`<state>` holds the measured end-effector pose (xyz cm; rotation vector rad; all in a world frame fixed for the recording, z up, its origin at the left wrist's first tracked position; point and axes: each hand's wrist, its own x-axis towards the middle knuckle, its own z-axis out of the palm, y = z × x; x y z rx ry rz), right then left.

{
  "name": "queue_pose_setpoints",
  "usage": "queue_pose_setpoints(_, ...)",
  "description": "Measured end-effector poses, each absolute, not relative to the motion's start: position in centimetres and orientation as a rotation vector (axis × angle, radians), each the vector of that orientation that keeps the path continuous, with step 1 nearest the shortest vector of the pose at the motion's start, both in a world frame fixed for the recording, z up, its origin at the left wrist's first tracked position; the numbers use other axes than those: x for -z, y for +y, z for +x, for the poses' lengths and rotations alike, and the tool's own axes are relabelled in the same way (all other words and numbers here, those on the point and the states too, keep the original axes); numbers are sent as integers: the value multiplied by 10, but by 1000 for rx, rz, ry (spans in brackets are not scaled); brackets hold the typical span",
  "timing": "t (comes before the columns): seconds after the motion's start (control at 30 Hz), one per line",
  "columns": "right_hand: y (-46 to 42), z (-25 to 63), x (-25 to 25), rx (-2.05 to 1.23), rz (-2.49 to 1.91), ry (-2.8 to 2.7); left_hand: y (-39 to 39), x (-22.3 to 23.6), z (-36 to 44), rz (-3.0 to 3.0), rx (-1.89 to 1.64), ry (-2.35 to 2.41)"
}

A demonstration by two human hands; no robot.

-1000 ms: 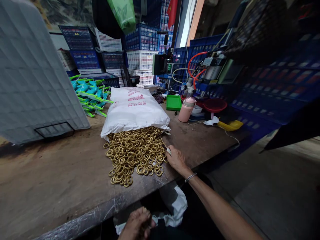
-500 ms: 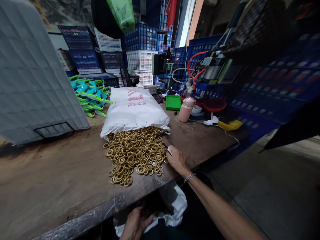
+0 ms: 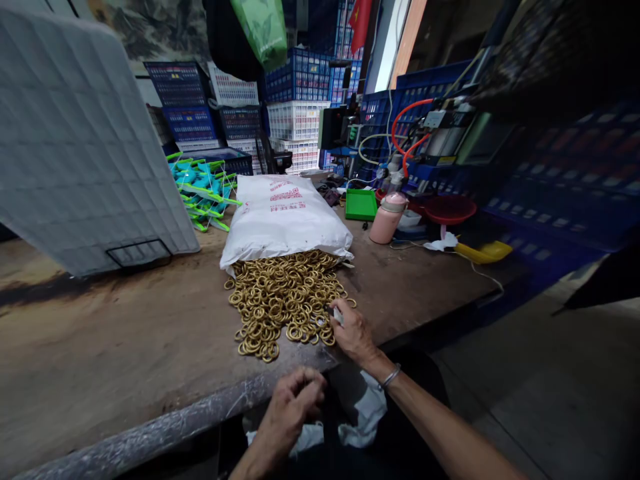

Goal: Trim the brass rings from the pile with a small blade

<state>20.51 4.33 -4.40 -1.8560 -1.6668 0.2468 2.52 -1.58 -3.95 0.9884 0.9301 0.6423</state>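
A heap of brass-coloured rings (image 3: 280,293) spills over the wooden table from the open mouth of a white sack (image 3: 290,217) with red print. At the heap's right edge, my right hand (image 3: 354,333) is closed on a small dark-tipped tool (image 3: 331,311); a white piece shows beside the thumb, and most of the tool is hidden. My left hand (image 3: 295,403) is in front of the table's near edge, its fingers curled in together. Whatever those fingers may hold cannot be made out. Below the hands, a white bag (image 3: 367,413) lies at my lap.
A grey quilted panel (image 3: 95,147) stands at the left. Green and blue plastic pieces (image 3: 205,190) lie behind the sack. To the right are a green tray (image 3: 361,204), a pink bottle (image 3: 387,219), a red dish (image 3: 450,209) and a yellow scoop (image 3: 484,252). Crates (image 3: 297,120) are stacked behind.
My left hand has risen from below the table edge, and its spread fingers have curled in. The right hand stays by the rings with its tool. The whole view has shifted slightly.
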Motion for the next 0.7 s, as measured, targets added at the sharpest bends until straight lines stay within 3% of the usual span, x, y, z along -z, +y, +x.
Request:
queue_pose_setpoints(0.23,20,168,30,-437,-1553,-1961,14,35,26,1076,-1069,1192)
queue_pose_setpoints(0.5,17,154,36,-660,-1506,-1864,17,36,19,1366,-1108,1134)
queue_pose_setpoints(0.7,20,150,33,-1192,-1388,-1557,12,42,19,1208,-1105,1118)
